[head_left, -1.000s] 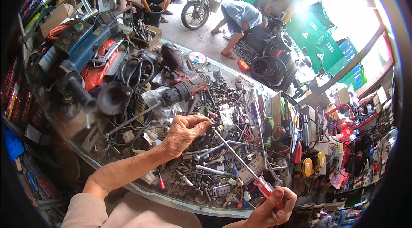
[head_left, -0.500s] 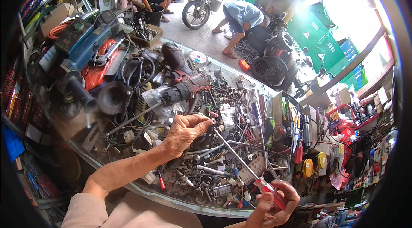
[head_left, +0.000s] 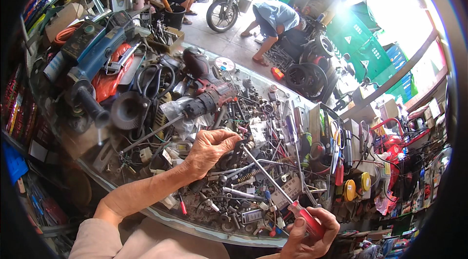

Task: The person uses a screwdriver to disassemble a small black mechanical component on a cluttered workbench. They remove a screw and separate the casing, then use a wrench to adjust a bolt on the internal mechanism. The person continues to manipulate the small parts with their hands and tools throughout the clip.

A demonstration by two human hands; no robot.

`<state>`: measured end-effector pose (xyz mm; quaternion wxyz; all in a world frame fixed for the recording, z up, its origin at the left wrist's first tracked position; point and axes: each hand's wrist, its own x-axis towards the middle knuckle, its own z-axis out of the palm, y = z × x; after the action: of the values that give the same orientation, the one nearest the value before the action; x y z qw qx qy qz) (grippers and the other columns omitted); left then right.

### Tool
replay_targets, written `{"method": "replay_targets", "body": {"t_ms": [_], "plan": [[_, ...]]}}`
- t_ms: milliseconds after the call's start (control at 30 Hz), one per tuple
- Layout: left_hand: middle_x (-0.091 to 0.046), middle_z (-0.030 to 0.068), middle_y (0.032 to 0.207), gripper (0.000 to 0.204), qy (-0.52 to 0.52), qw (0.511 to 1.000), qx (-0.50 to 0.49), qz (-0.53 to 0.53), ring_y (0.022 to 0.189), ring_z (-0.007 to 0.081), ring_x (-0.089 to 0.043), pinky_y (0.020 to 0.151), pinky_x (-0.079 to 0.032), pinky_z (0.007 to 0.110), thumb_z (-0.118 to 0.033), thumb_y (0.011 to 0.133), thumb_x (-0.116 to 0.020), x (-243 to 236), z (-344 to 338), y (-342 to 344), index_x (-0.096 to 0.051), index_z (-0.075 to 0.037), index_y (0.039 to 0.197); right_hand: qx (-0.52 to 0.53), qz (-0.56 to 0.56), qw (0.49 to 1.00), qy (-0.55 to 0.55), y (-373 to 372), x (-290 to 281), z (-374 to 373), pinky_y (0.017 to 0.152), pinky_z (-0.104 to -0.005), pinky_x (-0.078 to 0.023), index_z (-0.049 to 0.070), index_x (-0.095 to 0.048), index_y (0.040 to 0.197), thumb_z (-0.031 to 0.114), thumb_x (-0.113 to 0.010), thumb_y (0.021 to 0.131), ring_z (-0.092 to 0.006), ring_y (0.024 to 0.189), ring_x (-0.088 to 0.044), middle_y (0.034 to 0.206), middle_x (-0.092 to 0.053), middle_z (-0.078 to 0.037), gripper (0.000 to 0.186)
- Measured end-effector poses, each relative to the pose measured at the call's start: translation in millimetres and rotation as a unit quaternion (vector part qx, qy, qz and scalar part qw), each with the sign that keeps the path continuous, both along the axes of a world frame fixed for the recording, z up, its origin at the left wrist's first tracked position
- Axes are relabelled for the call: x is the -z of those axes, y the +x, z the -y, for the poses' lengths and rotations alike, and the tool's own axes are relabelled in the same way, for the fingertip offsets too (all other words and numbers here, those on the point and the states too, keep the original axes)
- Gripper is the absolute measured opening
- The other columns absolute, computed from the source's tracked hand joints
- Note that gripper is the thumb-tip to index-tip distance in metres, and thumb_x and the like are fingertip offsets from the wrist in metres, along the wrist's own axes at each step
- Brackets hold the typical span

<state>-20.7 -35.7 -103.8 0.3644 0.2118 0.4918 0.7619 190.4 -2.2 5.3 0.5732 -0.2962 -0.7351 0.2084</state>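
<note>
My left hand (head_left: 213, 151) pinches a small dark part (head_left: 239, 149) above the cluttered bench; its exact kind cannot be made out. In my right hand (head_left: 313, 234), at the lower right, is a screwdriver (head_left: 267, 176) with a red and clear handle. Its long shaft slants up to the left, and the tip meets the small dark part beside my left fingertips. Under both hands lie many loose screws, bolts, springs and metal bits. Just beyond my left hand rests a red and black power drill (head_left: 209, 99) with a long bit.
A blue angle grinder (head_left: 100, 54) and a wire wheel (head_left: 128, 111) crowd the left. Yellow tape rolls (head_left: 350, 190) and pliers stand at the right. Past the bench's glass edge, one person sits, another bends over motorcycle parts, and a motorcycle (head_left: 225, 13) is parked.
The fingers of my right hand have shifted slightly around the screwdriver handle. My left hand and the small dark part stay almost where they were.
</note>
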Motion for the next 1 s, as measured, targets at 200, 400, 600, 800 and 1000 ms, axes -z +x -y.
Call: {"method": "replay_targets", "body": {"t_ms": [200, 400, 600, 800, 1000], "plan": [[-0.069, 0.0013, 0.090, 0.017, 0.014, 1.000, 0.016, 0.014, 0.077, 0.0022, -0.056, 0.068, -0.046, 0.016, -0.010, 0.089, -0.066, 0.6, 0.9, -0.1, -0.069, 0.001, 0.102, 0.045, 0.023, 0.998, -0.022, 12.4, 10.2, 1.1, 0.063, -0.0243, -0.051, -0.006, -0.062, 0.097, 0.017, -0.074, 0.083, -0.0150, 0.068, -0.062, 0.084, -0.065, -0.012, 0.029], [-0.069, 0.0007, 0.089, 0.017, 0.017, 1.000, 0.007, 0.015, 0.077, 0.0019, -0.056, 0.068, -0.045, 0.016, -0.010, 0.090, -0.066, 3.4, -2.0, -0.1, -0.069, 0.001, 0.102, 0.016, -0.020, 1.000, -0.001, -0.9, 0.6, 0.8, 0.065, -0.0268, -0.052, -0.006, -0.062, 0.095, 0.020, -0.077, 0.079, -0.0181, 0.069, -0.063, 0.085, -0.065, -0.013, 0.034], [-0.068, 0.0003, 0.088, 0.016, 0.027, 1.000, 0.009, 0.011, 0.076, 0.0014, -0.055, 0.066, -0.044, 0.016, -0.010, 0.090, -0.065, 5.0, -0.5, -1.0, -0.069, 0.001, 0.101, 0.058, 0.025, 0.997, -0.035, 13.8, 12.8, 1.5, 0.061, -0.0226, -0.049, -0.005, -0.062, 0.096, 0.024, -0.077, 0.080, -0.0158, 0.066, -0.062, 0.080, -0.066, -0.011, 0.036], [-0.069, 0.0002, 0.087, 0.015, 0.025, 1.000, 0.008, 0.014, 0.075, 0.0012, -0.055, 0.065, -0.045, 0.015, -0.009, 0.090, -0.065, 4.4, -1.8, -0.7, -0.069, 0.000, 0.101, 0.018, -0.007, 1.000, 0.013, -3.1, 2.1, 0.6, 0.061, -0.0251, -0.050, -0.006, -0.060, 0.100, 0.013, -0.073, 0.080, -0.0176, 0.064, -0.062, 0.074, -0.065, -0.010, 0.030], [-0.069, 0.0007, 0.088, 0.015, 0.034, 0.999, 0.013, 0.031, 0.075, 0.0019, -0.057, 0.067, -0.046, 0.015, -0.009, 0.090, -0.065, 4.2, -1.0, -0.4, -0.069, 0.000, 0.101, 0.083, 0.007, 0.996, -0.034, 6.1, 7.9, 4.5, 0.056, -0.0225, -0.047, -0.005, -0.064, 0.088, 0.018, -0.076, 0.080, -0.0144, 0.060, -0.060, 0.074, -0.064, -0.009, 0.027]]}}
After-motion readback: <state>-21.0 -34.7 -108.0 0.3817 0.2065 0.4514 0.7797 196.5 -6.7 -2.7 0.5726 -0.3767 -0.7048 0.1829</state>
